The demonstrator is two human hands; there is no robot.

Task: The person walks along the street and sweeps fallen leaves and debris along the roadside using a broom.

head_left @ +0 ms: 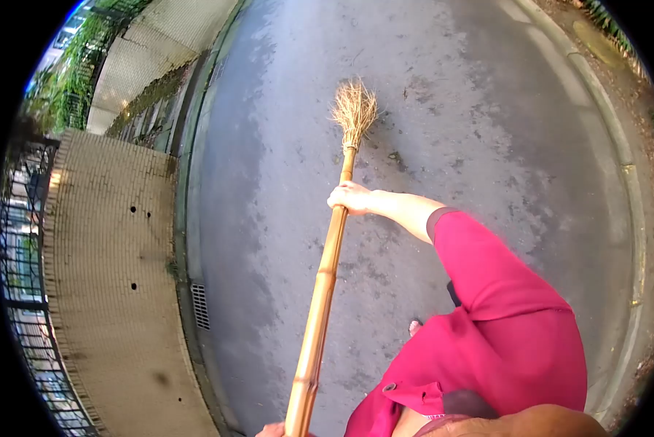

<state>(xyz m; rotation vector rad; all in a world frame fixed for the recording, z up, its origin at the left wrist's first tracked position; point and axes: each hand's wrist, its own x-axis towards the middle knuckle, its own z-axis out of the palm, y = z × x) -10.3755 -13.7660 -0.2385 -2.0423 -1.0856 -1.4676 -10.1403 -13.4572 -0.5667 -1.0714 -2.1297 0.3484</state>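
Observation:
A broom with a long bamboo handle (322, 291) slants up from the bottom edge, its straw bristles (355, 111) spread at the far end over the road. My right hand (350, 197) is wrapped round the handle a little below the bristles, with the arm reaching in from the right in a red sleeve. At the bottom edge, my left hand (272, 430) grips the handle's near end; most of that hand is cut off by the frame. Whether the bristles touch the ground cannot be made out.
Grey asphalt (269, 240) with damp patches lies below. On the left are a drain grate (200, 306), a brick wall (116, 262) and a metal fence (27, 291). A stone kerb (628, 175) with leaf litter beyond it curves along the right. Part of a foot (414, 328) shows beside the red clothing.

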